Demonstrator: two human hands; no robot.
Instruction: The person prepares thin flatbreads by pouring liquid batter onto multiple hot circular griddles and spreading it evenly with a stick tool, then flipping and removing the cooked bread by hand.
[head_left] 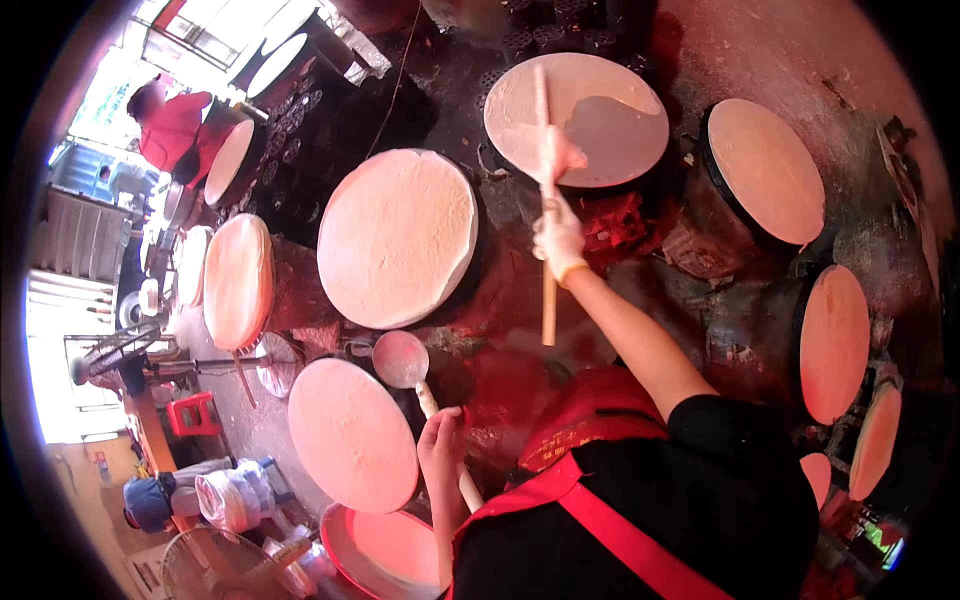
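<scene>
My right hand (560, 237), in a pale glove, is closed around a long wooden batter spreader (549, 310). The spreader's far part lies over a round griddle (640, 135). Pale batter (512, 120) covers the griddle's left and upper part, while a grey patch shows at its right. A blurred pinkish lump (568, 156) sits beside the spreader; what it is I cannot tell. Lower down, my left hand (441, 437) is bent around the handle of a ladle (401, 359), whose round bowl points away from me. Part of the handle is hidden by the hand.
Batter-coated griddles stand around me: a big one (400, 240) ahead left, another (352, 435) near left, others (768, 170) at right. A red-rimmed basin (335, 540) of batter is at lower left. A person in red (172, 125) stands far left, near a fan (278, 364).
</scene>
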